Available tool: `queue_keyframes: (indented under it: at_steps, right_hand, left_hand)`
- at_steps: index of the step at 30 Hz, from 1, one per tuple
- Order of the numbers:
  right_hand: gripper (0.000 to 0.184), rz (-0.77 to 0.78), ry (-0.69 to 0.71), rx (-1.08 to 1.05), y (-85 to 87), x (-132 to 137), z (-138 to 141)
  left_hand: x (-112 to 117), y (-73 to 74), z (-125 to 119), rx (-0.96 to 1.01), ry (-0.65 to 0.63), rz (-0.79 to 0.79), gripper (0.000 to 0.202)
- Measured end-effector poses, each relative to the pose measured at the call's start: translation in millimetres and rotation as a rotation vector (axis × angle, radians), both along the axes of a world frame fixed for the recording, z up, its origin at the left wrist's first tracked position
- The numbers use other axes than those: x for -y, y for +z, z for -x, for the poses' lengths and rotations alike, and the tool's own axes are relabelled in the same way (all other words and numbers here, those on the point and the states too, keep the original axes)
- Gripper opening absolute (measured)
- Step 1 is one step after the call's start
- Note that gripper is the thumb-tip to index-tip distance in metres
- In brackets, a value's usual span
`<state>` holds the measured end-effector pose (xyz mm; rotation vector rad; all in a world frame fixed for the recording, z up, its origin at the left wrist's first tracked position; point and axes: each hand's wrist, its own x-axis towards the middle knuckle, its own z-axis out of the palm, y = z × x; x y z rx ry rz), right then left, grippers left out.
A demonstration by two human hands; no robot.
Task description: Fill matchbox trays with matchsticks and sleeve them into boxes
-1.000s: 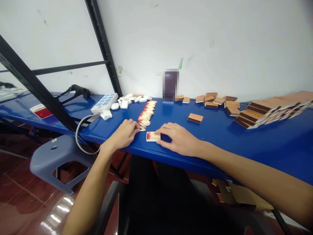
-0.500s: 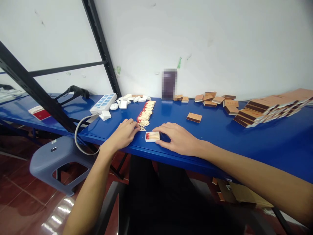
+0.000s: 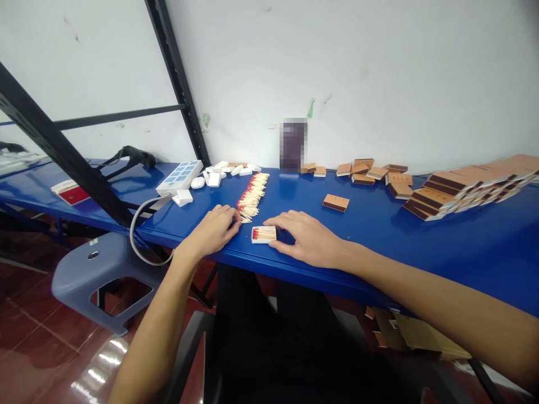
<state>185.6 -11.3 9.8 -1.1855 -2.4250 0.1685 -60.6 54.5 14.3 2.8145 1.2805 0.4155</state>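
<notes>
A small white matchbox tray (image 3: 263,234) filled with red-tipped matches lies near the front edge of the blue table (image 3: 421,241). My right hand (image 3: 309,238) rests beside it, and its forefinger and thumb close round the tray's right end. My left hand (image 3: 214,227) lies just left of the tray with its fingers curled, their tips at the near end of a long row of loose matchsticks (image 3: 252,193). Whatever those fingers pinch is hidden.
Brown matchbox sleeves (image 3: 336,202) lie scattered toward the wall, with long stacks (image 3: 467,188) at the right. White trays (image 3: 219,171), a power strip (image 3: 179,175) with its cable and a blurred dark object (image 3: 293,145) sit at the back. Black rack bars (image 3: 63,148) cross at left above a grey stool (image 3: 95,264).
Both hands and the tray stay in place; only the view shifts slightly.
</notes>
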Motion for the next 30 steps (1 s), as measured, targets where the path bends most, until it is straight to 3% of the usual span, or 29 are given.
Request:
queue_keyframes:
  at_steps: [21, 30]
  right_hand:
    - [0.038, -0.001, -0.003, -0.004, -0.9, -1, 0]
    - [0.062, 0.044, -0.026, -0.058, -1.5, 1, 0]
  left_hand:
    - [3, 0.9, -3, 0.068, -0.033, -0.034, 0.024]
    - [31, 12.5, -27, 0.106, -0.194, 0.087, 0.025]
